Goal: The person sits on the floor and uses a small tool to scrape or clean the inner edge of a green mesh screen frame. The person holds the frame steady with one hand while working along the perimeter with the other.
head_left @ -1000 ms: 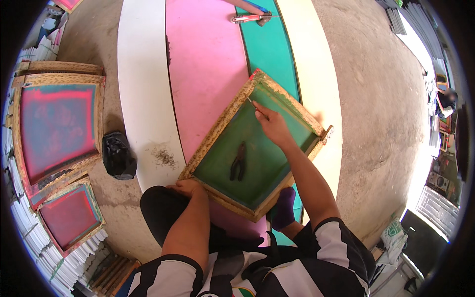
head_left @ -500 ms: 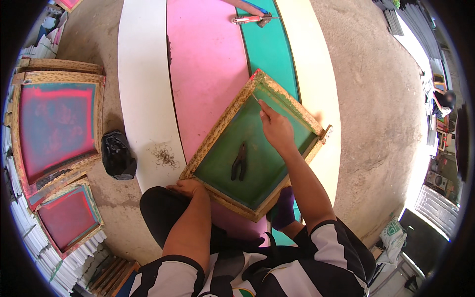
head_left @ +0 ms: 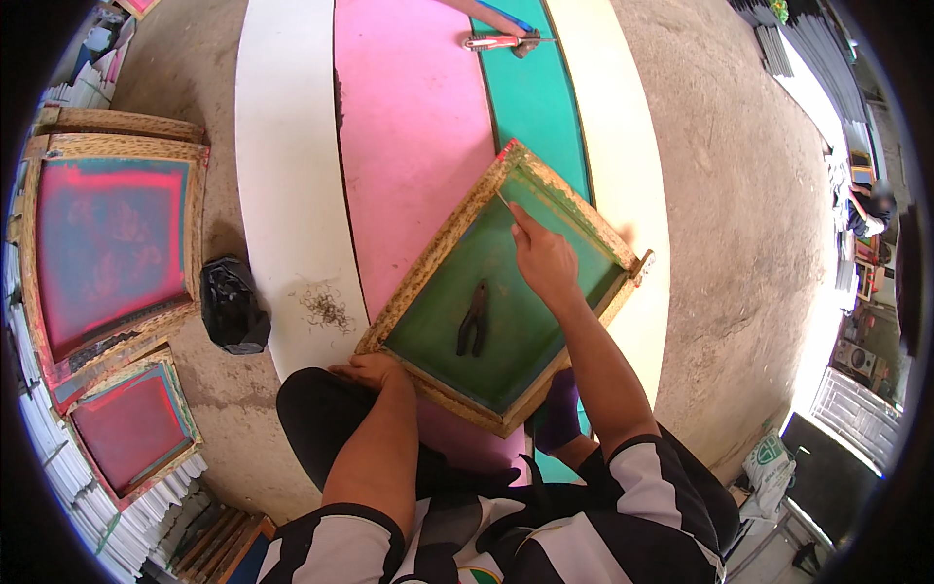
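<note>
A wooden screen-printing frame (head_left: 435, 250) with green mesh lies tilted across the coloured boards in front of me. My left hand (head_left: 377, 371) is closed on its left corner, near my knee. Inside the frame, my right hand (head_left: 545, 258) grips a thin metal tool (head_left: 502, 199) whose handle is mostly hidden in the fist. Its slim tip points at the inner edge of the upper left side, close to the red-marked top corner. Black-handled pliers (head_left: 473, 326) rest on the green mesh, below and left of the right hand.
A scatter of thin dark bits (head_left: 326, 308) lies on the white board (head_left: 287, 146). Beyond the frame are a red-handled screwdriver (head_left: 491, 43) and a hammer (head_left: 526, 43). On the left stand a black plastic bag (head_left: 233, 307) and pink-blue screen frames (head_left: 117, 253). Far right, another person (head_left: 866, 209) is visible.
Almost nothing differs. The view has shifted slightly, and the right hand with its tool stays near the same inner edge of the frame.
</note>
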`<state>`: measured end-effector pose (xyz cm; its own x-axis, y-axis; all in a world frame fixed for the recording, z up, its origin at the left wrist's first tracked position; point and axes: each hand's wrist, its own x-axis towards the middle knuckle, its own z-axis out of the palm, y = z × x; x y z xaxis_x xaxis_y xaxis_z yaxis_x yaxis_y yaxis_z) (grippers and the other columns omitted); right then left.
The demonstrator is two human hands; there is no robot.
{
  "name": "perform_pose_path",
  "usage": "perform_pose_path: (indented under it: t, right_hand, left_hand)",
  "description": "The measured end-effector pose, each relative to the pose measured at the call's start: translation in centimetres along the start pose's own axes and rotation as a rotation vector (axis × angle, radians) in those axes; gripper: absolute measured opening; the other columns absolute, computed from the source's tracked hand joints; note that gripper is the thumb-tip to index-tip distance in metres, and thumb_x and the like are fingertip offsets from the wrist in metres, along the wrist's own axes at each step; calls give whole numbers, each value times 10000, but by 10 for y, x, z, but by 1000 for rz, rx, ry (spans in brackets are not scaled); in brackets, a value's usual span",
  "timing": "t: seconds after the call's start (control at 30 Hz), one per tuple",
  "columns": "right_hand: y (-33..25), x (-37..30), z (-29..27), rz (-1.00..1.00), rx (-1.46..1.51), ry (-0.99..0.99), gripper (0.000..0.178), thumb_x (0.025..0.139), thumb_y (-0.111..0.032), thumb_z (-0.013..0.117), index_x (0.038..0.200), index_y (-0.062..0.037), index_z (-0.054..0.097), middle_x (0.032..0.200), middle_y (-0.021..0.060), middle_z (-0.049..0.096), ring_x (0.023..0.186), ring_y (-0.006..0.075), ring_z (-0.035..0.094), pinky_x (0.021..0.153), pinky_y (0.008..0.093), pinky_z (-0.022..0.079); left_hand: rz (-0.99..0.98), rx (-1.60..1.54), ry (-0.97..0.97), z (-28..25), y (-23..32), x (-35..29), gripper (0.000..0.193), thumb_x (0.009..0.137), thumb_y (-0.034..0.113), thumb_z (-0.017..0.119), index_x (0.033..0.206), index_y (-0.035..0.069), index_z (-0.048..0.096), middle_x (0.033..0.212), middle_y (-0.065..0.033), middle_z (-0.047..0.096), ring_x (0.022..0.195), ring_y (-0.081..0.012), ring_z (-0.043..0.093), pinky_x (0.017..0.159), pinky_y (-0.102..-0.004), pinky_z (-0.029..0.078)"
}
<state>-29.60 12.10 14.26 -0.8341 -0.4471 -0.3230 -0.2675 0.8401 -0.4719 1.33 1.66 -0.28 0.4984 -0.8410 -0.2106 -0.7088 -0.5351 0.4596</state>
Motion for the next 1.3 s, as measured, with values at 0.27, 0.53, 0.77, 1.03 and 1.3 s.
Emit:
perform_pose_path:
  t: [0.27, 0.53, 0.77, 1.03, 1.3]
  right_hand:
    - [-20, -1, -12, 49, -71, -122, 418, 1028, -296, 535, 1445, -307, 555, 933, 199, 726, 908, 425, 689, 800, 526, 538]
    - [-37, 6, -8, 128, -324, -279, 524, 1045, -274, 480, 1561, -263, 390, 1006, 217, 719, 920, 434, 699, 820, 538, 555]
    - [18, 12, 10, -41, 101, -130, 446, 1026, -278, 565, 1464, -194, 545, 1109, 234, 717, 959, 428, 701, 850, 492, 557]
    - [26, 19, 13, 120, 445, -230, 404, 1035, -312, 535, 1430, -257, 595, 1045, 199, 739, 848, 443, 706, 776, 507, 566]
    - [36, 14, 27, -251, -159, 14, 506, 1037, -313, 587, 1506, -144, 499, 716, 114, 710, 667, 282, 721, 577, 457, 522]
  left_hand:
    - [79, 286, -3, 33, -66, 40, 580, 1017, 91, 324, 1556, -103, 236, 1596, -315, 298, 1483, -390, 327, 1264, -401, 227]
    - [-30, -96, 65, -14, 17, -9, 585, 1021, 96, 320, 1565, -93, 221, 1602, -308, 290, 1487, -379, 321, 1266, -394, 216]
    - [-57, -100, 16, -1, 13, -11, 587, 1030, 113, 331, 1582, -54, 218, 1614, -273, 293, 1476, -357, 337, 1260, -377, 229]
    - [-41, -70, 82, 10, -9, 4, 556, 1035, 107, 319, 1559, -72, 271, 1573, -271, 367, 1437, -352, 389, 1250, -375, 253]
    - [-24, 362, -82, -9, 25, -1, 561, 1025, 124, 335, 1538, -101, 301, 1555, -304, 381, 1423, -374, 412, 1261, -376, 229]
